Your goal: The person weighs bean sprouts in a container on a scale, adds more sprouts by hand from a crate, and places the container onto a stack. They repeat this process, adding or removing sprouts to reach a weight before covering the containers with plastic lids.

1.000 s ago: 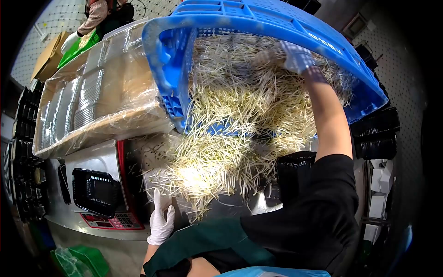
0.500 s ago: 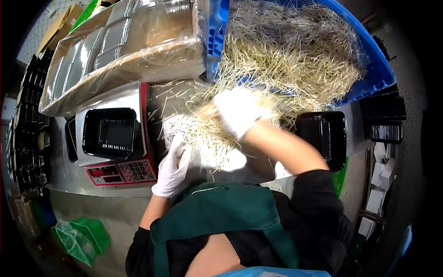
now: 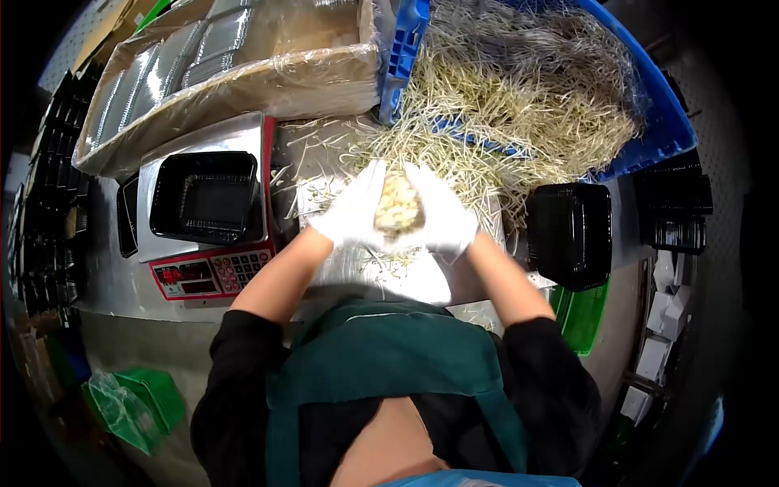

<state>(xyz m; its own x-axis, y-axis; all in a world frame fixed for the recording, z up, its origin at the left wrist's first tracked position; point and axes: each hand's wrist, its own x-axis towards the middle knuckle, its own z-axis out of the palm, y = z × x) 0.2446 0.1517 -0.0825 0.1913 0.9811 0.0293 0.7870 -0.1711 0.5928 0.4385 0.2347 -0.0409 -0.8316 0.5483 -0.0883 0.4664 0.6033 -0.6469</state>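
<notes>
My left hand (image 3: 353,207) and my right hand (image 3: 442,215), both in white gloves, press a bundle of bean sprouts (image 3: 399,203) between them. The bundle's yellowish ends face me; blur softens its edges and my fingers. Loose bean sprouts (image 3: 324,162) lie around and under my hands on the worktop. Just beyond, a large heap of sprouts (image 3: 544,105) spills from a blue crate (image 3: 669,142). To my left, a black plastic tray (image 3: 203,199) sits on a red and silver digital scale (image 3: 215,272).
A plastic-lined cardboard box (image 3: 235,93) of clear lids stands at the back left. An upside-down black tray (image 3: 570,235) lies right of my hands. Stacked black trays (image 3: 673,195) stand farther right. Green baskets (image 3: 150,406) sit below the worktop on the left.
My right hand, which was over the sprouts at the crate's edge, has come back toward me. My left hand has moved up and right, and both now clasp a sprout bundle.
</notes>
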